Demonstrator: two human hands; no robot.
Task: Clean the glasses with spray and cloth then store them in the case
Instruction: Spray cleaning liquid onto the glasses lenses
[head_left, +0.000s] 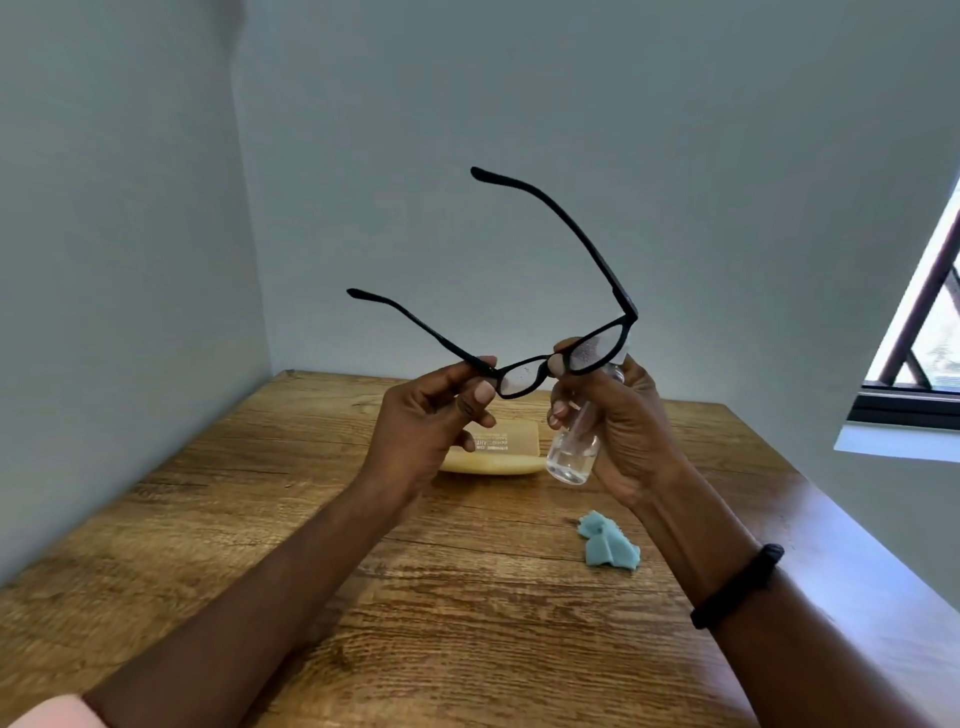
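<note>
Black-framed glasses (582, 228) are held up above the table with both temples unfolded and pointing away from me. My left hand (426, 421) pinches the frame at the left hinge. Small droplets speckle both lenses. My right hand (618, 415) grips a small clear spray bottle (571, 452), held just behind the right lens, with a finger up near the nozzle. A crumpled light blue cloth (608, 543) lies on the wooden table (467, 597) below my right forearm. A pale yellow case (498, 454) rests behind my hands, partly hidden by them.
Grey walls close in on the left and the back of the table. A window (930, 332) with a white sill sits at the right. A black band (737, 584) is on my right wrist.
</note>
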